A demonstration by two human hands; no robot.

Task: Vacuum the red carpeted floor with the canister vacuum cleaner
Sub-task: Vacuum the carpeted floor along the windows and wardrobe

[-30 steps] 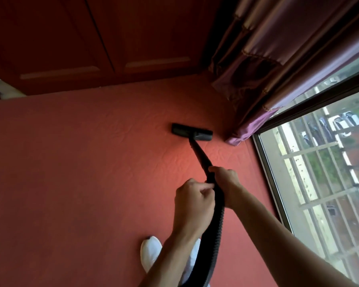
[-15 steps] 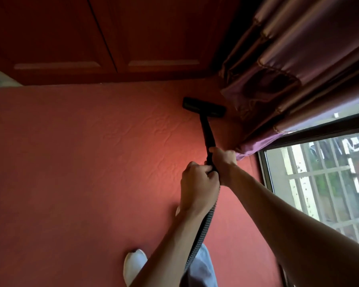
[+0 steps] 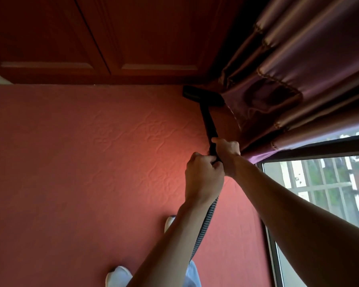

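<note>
Red carpet is spread across the floor, and the vacuum's black floor head is set flat on it, right in the corner where the wooden cabinet is met by the purple curtain. The wand is gripped by both hands, arms stretched well forward. The right hand is placed further up the wand, fingers wrapped round it, just beside the curtain's hem. The left hand is closed round the tube directly behind, knuckles up, touching the right. The ribbed hose is trailed back under the left forearm towards a white shoe. A window is seen at right.
</note>
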